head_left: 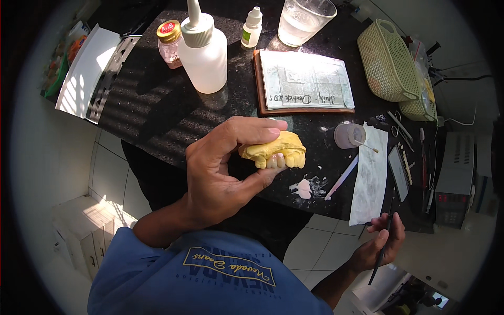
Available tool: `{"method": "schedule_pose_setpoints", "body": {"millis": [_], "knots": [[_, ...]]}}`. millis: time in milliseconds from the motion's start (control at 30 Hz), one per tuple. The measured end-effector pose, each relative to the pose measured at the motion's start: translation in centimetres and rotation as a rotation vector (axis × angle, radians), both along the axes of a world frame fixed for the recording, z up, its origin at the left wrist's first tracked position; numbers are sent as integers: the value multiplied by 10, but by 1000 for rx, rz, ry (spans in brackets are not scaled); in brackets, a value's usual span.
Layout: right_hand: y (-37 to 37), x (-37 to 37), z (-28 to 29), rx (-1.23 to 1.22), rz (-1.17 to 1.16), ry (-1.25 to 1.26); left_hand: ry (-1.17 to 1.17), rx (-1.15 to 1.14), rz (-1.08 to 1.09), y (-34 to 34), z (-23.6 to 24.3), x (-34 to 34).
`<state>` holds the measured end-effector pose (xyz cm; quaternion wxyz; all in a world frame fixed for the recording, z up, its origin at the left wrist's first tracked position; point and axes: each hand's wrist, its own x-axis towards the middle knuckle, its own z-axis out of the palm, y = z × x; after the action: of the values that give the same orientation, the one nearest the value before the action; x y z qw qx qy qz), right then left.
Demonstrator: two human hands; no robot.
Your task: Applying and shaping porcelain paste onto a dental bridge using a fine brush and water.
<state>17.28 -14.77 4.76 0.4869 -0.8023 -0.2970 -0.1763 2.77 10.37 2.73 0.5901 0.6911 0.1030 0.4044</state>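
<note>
My left hand (212,168) is raised over the counter's near edge, its thumb and fingers closed on a yellow dental cast (281,143). The cast's teeth face down, and a few lighter, whitish teeth (275,160) stand out at its front. Lower right, off the counter, my right hand (380,247) grips a thin dark brush (378,262) that slants upward past the fingers. Nearest to that hand lies a white paper towel (369,178). Left of the towel are a pale pink-lilac stick-like tool (343,177) and a smear of pinkish-white material (303,189).
On the dark speckled counter stand a squeeze bottle (203,63), a gold-lidded jar (170,47), a dropper bottle (252,29) and a glass of liquid (300,29). A glazed slab (307,81), a small cup (346,135), a shade guide (400,170) and a woven basket (388,65) sit farther right.
</note>
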Motion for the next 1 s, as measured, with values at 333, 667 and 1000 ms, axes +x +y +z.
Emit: {"method": "schedule_pose_setpoints", "body": {"millis": [333, 667, 1000], "knots": [[32, -14, -6, 226, 343, 383, -47, -11, 43, 0, -1, 4], [36, -19, -14, 147, 488, 477, 51, 108, 32, -2, 0, 4], [38, -17, -18, 62, 473, 362, 66, 164, 37, -3, -3, 4]]}}
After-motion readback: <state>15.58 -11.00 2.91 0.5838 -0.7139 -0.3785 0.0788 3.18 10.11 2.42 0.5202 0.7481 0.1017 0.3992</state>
